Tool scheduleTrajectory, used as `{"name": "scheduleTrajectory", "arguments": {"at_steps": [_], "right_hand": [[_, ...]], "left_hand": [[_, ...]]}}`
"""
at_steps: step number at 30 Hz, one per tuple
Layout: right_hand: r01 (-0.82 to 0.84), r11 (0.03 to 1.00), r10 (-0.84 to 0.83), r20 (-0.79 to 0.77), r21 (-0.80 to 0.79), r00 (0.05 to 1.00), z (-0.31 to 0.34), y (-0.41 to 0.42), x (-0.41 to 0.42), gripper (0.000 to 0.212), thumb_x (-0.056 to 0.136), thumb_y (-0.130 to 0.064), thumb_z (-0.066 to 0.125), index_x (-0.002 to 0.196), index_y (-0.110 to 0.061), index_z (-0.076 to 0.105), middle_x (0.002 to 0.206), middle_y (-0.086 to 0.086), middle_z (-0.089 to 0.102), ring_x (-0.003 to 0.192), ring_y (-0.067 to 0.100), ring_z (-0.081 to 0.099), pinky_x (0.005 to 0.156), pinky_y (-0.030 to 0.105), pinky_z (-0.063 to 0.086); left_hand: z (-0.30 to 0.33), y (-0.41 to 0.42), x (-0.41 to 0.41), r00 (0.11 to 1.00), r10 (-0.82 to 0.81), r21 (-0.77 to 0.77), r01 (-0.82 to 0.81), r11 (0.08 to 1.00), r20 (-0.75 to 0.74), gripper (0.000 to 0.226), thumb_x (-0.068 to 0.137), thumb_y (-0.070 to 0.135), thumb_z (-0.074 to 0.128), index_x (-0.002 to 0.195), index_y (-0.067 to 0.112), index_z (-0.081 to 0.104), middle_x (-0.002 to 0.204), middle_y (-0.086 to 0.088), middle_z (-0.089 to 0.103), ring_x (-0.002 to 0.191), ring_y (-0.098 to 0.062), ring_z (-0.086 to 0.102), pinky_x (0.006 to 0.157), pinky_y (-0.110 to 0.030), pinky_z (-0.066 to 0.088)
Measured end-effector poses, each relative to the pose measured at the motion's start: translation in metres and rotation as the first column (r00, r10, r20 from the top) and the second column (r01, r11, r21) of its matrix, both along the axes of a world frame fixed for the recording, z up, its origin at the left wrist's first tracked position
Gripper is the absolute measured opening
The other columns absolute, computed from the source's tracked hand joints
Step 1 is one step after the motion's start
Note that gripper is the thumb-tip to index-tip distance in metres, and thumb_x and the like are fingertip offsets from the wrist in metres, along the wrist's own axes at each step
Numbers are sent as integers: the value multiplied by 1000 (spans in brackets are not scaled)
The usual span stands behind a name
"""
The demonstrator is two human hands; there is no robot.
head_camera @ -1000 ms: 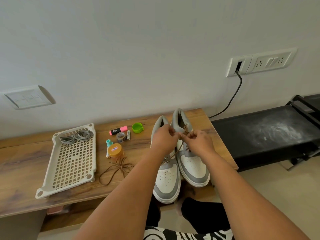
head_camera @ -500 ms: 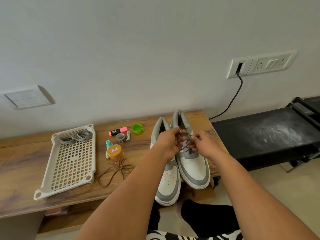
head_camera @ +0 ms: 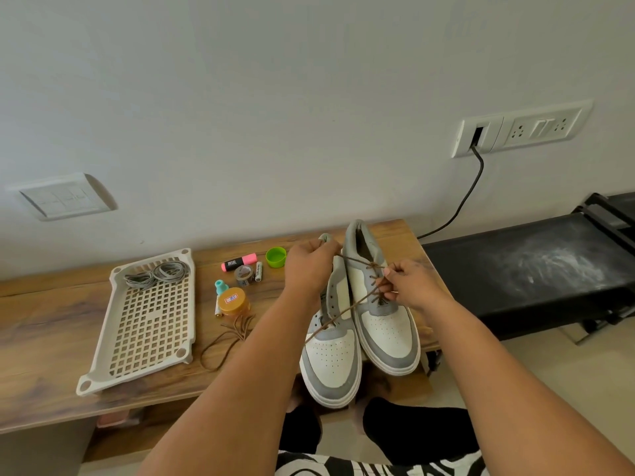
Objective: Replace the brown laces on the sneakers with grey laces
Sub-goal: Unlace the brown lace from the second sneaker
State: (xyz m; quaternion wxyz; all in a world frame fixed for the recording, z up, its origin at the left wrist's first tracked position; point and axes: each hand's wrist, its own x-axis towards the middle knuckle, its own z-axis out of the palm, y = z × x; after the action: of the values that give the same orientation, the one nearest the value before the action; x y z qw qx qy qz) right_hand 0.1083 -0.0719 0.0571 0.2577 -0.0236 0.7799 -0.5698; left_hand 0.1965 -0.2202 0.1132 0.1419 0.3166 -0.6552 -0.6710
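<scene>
Two white and grey sneakers stand side by side at the right end of the wooden table. The left sneaker [head_camera: 331, 359] shows bare eyelets. The right sneaker [head_camera: 381, 324] still carries a brown lace [head_camera: 347, 310]. My left hand [head_camera: 309, 269] pinches one end of that lace, pulled up and to the left of the shoe's collar. My right hand [head_camera: 409, 285] pinches the lace at the eyelets. A loose end trails across the left sneaker. A removed brown lace [head_camera: 228, 333] lies on the table. Grey laces [head_camera: 158, 274] are coiled in a white tray.
The white perforated tray [head_camera: 144, 324] sits at the left. A pink highlighter [head_camera: 238, 262], green cap [head_camera: 276, 256], tape roll [head_camera: 244, 274], teal-capped bottle [head_camera: 221, 286] and gold-lidded jar [head_camera: 233, 300] lie between tray and sneakers. A black treadmill [head_camera: 532, 266] stands right of the table.
My hands have drawn apart. The left hand moved up and left, pulling the brown lace out taut, and a loose length now hangs across the left sneaker.
</scene>
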Motion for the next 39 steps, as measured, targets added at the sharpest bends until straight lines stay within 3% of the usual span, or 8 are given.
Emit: {"name": "scheduleTrajectory", "arguments": {"at_steps": [6, 13, 17, 20, 23, 27, 32, 39], "right_hand": [[321, 801, -71, 453, -506, 889, 17, 7, 1, 12, 98, -7, 51, 90, -15, 56, 75, 4, 62, 73, 15, 58, 75, 31, 48], [576, 415, -198, 548, -704, 813, 33, 44, -19, 18, 98, -5, 45, 97, -11, 62, 66, -1, 52, 53, 7, 43, 63, 21, 40], [521, 666, -401, 333, -534, 853, 19, 59, -26, 23, 102, -8, 42, 105, -10, 65, 77, 1, 57, 58, 8, 45, 65, 24, 43], [142, 980, -128, -105, 142, 986, 4, 59, -26, 24, 102, -15, 42, 115, -12, 63, 92, 2, 65, 71, 13, 50, 73, 33, 46], [-202, 749, 356, -127, 631, 926, -4, 47, -16, 24, 96, -26, 57, 118, -18, 62, 115, 2, 61, 95, 18, 55, 84, 34, 47], [-31, 824, 320, -420, 566, 849, 2, 18, -4, 36, 84, -34, 74, 114, -21, 61, 122, 4, 49, 103, 17, 49, 90, 32, 45], [-50, 908, 295, -550, 415, 781, -10, -5, 8, 37, 81, -21, 77, 110, -22, 55, 111, -1, 45, 100, 17, 51, 77, 26, 42], [-30, 956, 213, -621, 291, 754, -23, -3, 6, 21, 83, -24, 75, 92, -26, 57, 94, -5, 60, 88, 14, 61, 73, 38, 57]], "left_hand": [[-5, -2, -1, 993, -114, 49, 115, 992, -33, 28, 93, 14, 65, 66, 9, 60, 58, -3, 65, 59, -13, 61, 69, -26, 54], [-20, -10, -6, 987, -120, -186, 139, 973, 107, 39, 94, 41, 62, 76, 7, 59, 50, 1, 58, 43, -4, 56, 79, -39, 58], [-21, -6, -7, 969, -185, -189, 215, 958, 164, 49, 94, 46, 60, 62, 14, 41, 57, 0, 43, 58, -15, 55, 70, -34, 61], [-29, -3, -7, 872, -290, -412, 450, 792, 395, 40, 92, 51, 60, 76, 15, 50, 72, -1, 55, 72, -18, 58, 74, -37, 56], [-37, 5, -6, 793, -301, -569, 595, 568, 529, 38, 93, 50, 59, 109, 16, 59, 96, 0, 63, 80, -13, 57, 66, -25, 46], [-38, 16, -9, 792, -229, -683, 605, 409, 565, 32, 95, 44, 58, 109, 16, 68, 102, -2, 67, 93, -18, 60, 74, -28, 46], [-38, 14, -12, 788, -286, -665, 614, 425, 545, 25, 97, 41, 57, 80, 23, 59, 71, 6, 51, 76, -16, 54, 61, -27, 37], [-38, 5, -12, 848, -343, -760, 519, 390, 403, 31, 94, 44, 60, 96, 17, 73, 115, -1, 48, 105, -16, 50, 82, -26, 39]]}}
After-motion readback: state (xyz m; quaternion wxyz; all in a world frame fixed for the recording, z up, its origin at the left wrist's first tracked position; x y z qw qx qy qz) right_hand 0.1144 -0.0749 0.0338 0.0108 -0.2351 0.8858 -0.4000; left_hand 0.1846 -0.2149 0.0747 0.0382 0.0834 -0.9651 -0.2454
